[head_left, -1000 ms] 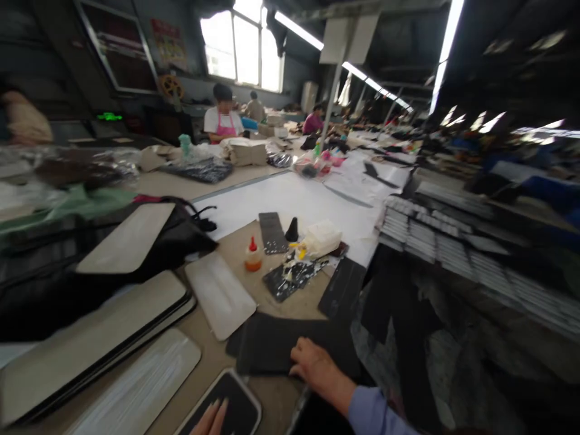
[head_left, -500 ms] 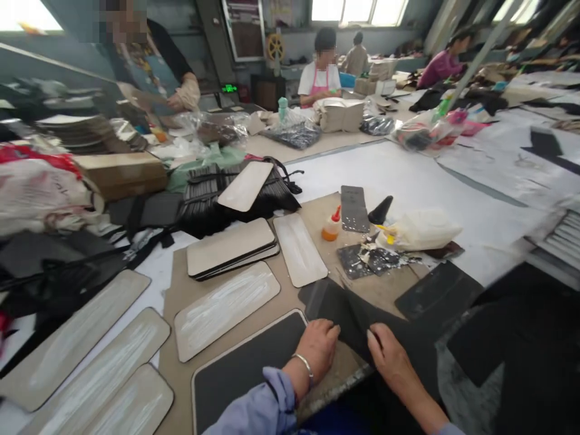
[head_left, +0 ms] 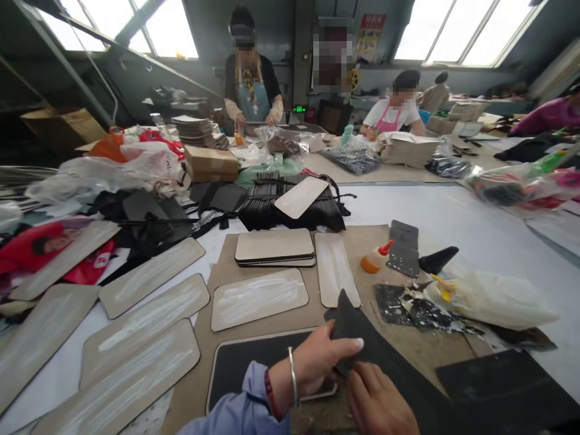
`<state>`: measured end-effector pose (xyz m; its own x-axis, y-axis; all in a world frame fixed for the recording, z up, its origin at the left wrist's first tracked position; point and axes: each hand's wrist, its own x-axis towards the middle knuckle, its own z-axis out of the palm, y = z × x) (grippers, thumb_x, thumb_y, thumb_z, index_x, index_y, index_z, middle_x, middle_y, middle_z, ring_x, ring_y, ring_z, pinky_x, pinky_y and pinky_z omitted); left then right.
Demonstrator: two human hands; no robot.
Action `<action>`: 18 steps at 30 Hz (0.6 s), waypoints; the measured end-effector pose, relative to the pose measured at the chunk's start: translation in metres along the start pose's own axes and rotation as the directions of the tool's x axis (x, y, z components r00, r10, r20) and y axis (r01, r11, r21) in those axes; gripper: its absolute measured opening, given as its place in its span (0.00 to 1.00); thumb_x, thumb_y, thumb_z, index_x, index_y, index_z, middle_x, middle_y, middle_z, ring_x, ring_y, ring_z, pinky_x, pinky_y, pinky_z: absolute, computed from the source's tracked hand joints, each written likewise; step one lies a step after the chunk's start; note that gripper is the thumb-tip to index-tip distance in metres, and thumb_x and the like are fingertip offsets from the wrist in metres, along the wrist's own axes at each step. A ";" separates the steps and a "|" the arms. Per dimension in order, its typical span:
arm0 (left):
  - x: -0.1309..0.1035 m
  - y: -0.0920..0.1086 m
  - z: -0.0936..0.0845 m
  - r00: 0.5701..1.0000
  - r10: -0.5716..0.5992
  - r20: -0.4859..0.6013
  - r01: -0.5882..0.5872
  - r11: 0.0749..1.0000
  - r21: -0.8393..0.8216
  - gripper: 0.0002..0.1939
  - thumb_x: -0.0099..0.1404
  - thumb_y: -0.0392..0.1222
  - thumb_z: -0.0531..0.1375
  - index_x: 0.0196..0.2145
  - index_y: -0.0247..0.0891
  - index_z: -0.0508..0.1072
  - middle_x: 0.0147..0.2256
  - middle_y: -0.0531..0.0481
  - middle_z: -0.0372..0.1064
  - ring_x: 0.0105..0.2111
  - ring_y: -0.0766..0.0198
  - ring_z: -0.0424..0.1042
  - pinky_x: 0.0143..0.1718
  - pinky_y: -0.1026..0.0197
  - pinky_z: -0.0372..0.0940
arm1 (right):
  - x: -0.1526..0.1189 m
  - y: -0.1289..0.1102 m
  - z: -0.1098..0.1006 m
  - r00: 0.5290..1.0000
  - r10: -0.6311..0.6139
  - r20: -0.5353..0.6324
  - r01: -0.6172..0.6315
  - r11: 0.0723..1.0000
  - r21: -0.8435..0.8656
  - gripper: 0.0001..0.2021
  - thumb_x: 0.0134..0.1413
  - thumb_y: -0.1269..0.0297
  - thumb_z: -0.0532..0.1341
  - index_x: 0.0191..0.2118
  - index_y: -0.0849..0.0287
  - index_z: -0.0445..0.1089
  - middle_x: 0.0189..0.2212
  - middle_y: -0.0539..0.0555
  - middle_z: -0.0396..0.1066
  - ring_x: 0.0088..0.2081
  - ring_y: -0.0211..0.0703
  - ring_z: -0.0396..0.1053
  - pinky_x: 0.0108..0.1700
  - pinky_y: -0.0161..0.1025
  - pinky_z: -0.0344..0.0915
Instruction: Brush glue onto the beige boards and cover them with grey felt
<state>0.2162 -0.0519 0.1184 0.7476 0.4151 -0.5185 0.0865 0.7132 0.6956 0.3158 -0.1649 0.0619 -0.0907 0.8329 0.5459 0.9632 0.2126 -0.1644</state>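
A limp black sheet (head_left: 389,350), like fabric or thin leather, has its far end raised to a point between my hands. My left hand (head_left: 315,356), with a silver bangle at the wrist, is closed on the sheet's left edge, thumb on top and fingertips hidden behind it. Close beside it, my right hand (head_left: 378,399) pinches the near edge with curled fingers. Partly under my left wrist lies a rounded black panel (head_left: 254,359) with a pale border. Beyond my hands are two beige panels with white smears, one lying crosswise (head_left: 260,299) and one lengthwise (head_left: 335,266).
Smeared panels (head_left: 149,332) spread out at left. Behind stand stacked beige boards (head_left: 274,244) and a black bundle (head_left: 290,208). A red-tipped orange glue bottle (head_left: 374,260), a whitish plastic bag (head_left: 493,296) and a black sheet (head_left: 502,380) lie at right. Co-workers stand at the far tables.
My view has swung left, so the table's things sit further right. My hands have come together, and the black sheet's far end, flat before, is now lifted and bent.
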 end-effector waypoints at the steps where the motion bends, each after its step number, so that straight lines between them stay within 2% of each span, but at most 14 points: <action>1: -0.007 0.004 -0.010 0.992 0.042 -0.117 -0.039 0.999 0.032 0.22 0.44 0.44 0.67 0.37 0.32 0.71 0.28 0.49 0.70 0.25 0.68 0.67 0.24 0.67 0.60 | 0.011 -0.010 0.005 1.000 -0.019 -0.010 0.019 0.999 0.038 0.08 0.56 0.69 0.50 0.32 0.55 0.66 0.27 0.52 0.68 0.28 0.39 0.66 0.30 0.35 0.63; 3: -0.025 0.007 -0.032 0.953 0.111 -0.282 -0.112 0.994 0.015 0.16 0.44 0.39 0.66 0.31 0.30 0.72 0.25 0.50 0.70 0.24 0.68 0.67 0.26 0.66 0.61 | 0.019 -0.017 0.010 0.999 0.000 -0.038 0.005 0.991 0.133 0.07 0.56 0.65 0.52 0.38 0.55 0.66 0.32 0.54 0.69 0.33 0.42 0.68 0.34 0.37 0.65; 4: -0.035 0.008 -0.043 0.935 0.127 -0.331 -0.144 0.989 -0.029 0.14 0.45 0.39 0.66 0.31 0.30 0.72 0.25 0.48 0.71 0.26 0.66 0.69 0.28 0.65 0.63 | 0.017 -0.015 0.013 0.997 0.056 -0.051 -0.047 0.984 0.171 0.09 0.56 0.62 0.53 0.42 0.55 0.66 0.36 0.56 0.69 0.38 0.44 0.68 0.38 0.39 0.66; 6: -0.058 0.008 -0.065 0.914 0.120 -0.387 -0.182 0.975 -0.127 0.17 0.46 0.39 0.66 0.34 0.30 0.72 0.29 0.45 0.73 0.29 0.60 0.71 0.33 0.60 0.65 | 0.006 -0.004 0.019 0.957 0.283 -0.059 -0.262 0.936 0.234 0.17 0.53 0.55 0.56 0.47 0.55 0.64 0.43 0.59 0.67 0.45 0.50 0.65 0.45 0.46 0.65; 7: -0.070 0.008 -0.075 0.905 0.114 -0.410 -0.196 0.967 -0.163 0.18 0.46 0.39 0.66 0.36 0.30 0.72 0.31 0.43 0.74 0.32 0.58 0.72 0.35 0.58 0.66 | -0.001 0.003 0.024 0.903 0.430 -0.021 -0.408 0.871 0.275 0.21 0.51 0.52 0.57 0.49 0.56 0.63 0.46 0.60 0.66 0.47 0.53 0.64 0.46 0.49 0.64; 8: -0.082 0.007 -0.083 0.894 0.110 -0.435 -0.211 0.959 -0.191 0.19 0.46 0.39 0.66 0.37 0.30 0.72 0.32 0.42 0.74 0.34 0.56 0.73 0.37 0.56 0.67 | -0.008 0.008 0.030 0.822 0.566 0.059 -0.551 0.765 0.333 0.24 0.49 0.49 0.57 0.50 0.56 0.62 0.47 0.61 0.65 0.48 0.54 0.64 0.47 0.50 0.64; 9: -0.094 0.006 -0.090 0.883 0.104 -0.457 -0.223 0.951 -0.215 0.20 0.46 0.39 0.66 0.38 0.30 0.72 0.34 0.42 0.74 0.35 0.54 0.73 0.38 0.55 0.67 | -0.015 0.012 0.037 0.726 0.663 0.183 -0.670 0.624 0.402 0.27 0.48 0.46 0.57 0.51 0.58 0.61 0.47 0.62 0.66 0.47 0.54 0.65 0.46 0.50 0.64; 10: -0.104 0.004 -0.096 0.873 0.092 -0.479 -0.230 0.944 -0.238 0.20 0.47 0.39 0.66 0.39 0.30 0.71 0.34 0.42 0.74 0.37 0.53 0.73 0.39 0.54 0.67 | -0.020 0.013 0.044 0.630 0.700 0.337 -0.758 0.459 0.463 0.29 0.46 0.44 0.57 0.51 0.59 0.62 0.45 0.62 0.67 0.45 0.54 0.66 0.44 0.49 0.66; 12: -0.121 -0.002 -0.106 0.853 0.065 -0.517 -0.239 0.931 -0.277 0.21 0.49 0.38 0.66 0.41 0.31 0.71 0.36 0.43 0.74 0.39 0.52 0.72 0.41 0.53 0.67 | -0.028 0.007 0.056 0.466 0.612 0.639 -0.855 0.124 0.504 0.29 0.46 0.42 0.56 0.47 0.61 0.65 0.36 0.60 0.71 0.38 0.50 0.70 0.38 0.44 0.68; 14: -0.131 -0.008 -0.113 0.824 0.045 -0.565 -0.253 0.921 -0.296 0.20 0.50 0.39 0.65 0.42 0.32 0.71 0.36 0.43 0.74 0.40 0.52 0.72 0.41 0.53 0.68 | -0.028 -0.005 0.062 0.357 0.449 0.819 -0.886 -0.114 0.449 0.27 0.46 0.41 0.55 0.42 0.61 0.68 0.28 0.56 0.71 0.30 0.46 0.70 0.32 0.41 0.68; 15: -0.135 -0.011 -0.116 0.804 0.039 -0.593 -0.265 0.917 -0.299 0.20 0.51 0.40 0.65 0.42 0.32 0.70 0.37 0.43 0.74 0.40 0.53 0.72 0.41 0.54 0.68 | -0.026 -0.011 0.064 0.326 0.385 0.863 -0.893 -0.175 0.415 0.27 0.45 0.41 0.55 0.40 0.61 0.69 0.25 0.54 0.70 0.27 0.44 0.69 0.30 0.40 0.67; 16: -0.137 -0.013 -0.120 0.782 0.034 -0.623 -0.280 0.912 -0.301 0.20 0.51 0.41 0.65 0.42 0.32 0.70 0.37 0.43 0.74 0.40 0.53 0.72 0.41 0.54 0.68 | -0.023 -0.016 0.065 0.313 0.345 0.885 -0.897 -0.198 0.394 0.26 0.45 0.41 0.56 0.39 0.60 0.69 0.24 0.53 0.69 0.25 0.42 0.68 0.28 0.39 0.66; 17: -0.139 -0.014 -0.125 0.757 0.028 -0.653 -0.295 0.906 -0.303 0.20 0.52 0.42 0.64 0.42 0.32 0.70 0.37 0.43 0.74 0.40 0.54 0.72 0.40 0.55 0.68 | -0.018 -0.019 0.066 0.319 0.329 0.889 -0.901 -0.186 0.392 0.26 0.43 0.41 0.57 0.37 0.60 0.69 0.23 0.52 0.69 0.24 0.41 0.67 0.27 0.38 0.65; 18: -0.140 -0.015 -0.130 0.727 0.023 -0.687 -0.312 0.902 -0.300 0.21 0.52 0.44 0.64 0.43 0.33 0.70 0.37 0.44 0.74 0.40 0.54 0.72 0.39 0.56 0.68 | -0.011 -0.021 0.067 0.344 0.341 0.875 -0.902 -0.138 0.409 0.25 0.42 0.41 0.58 0.36 0.60 0.70 0.23 0.52 0.68 0.24 0.40 0.66 0.26 0.37 0.64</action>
<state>0.0246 -0.0478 0.1160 0.0930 0.7056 -0.7025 -0.3526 0.6832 0.6395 0.2798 -0.1445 0.0039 0.0755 0.8060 -0.5871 -0.1549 -0.5721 -0.8054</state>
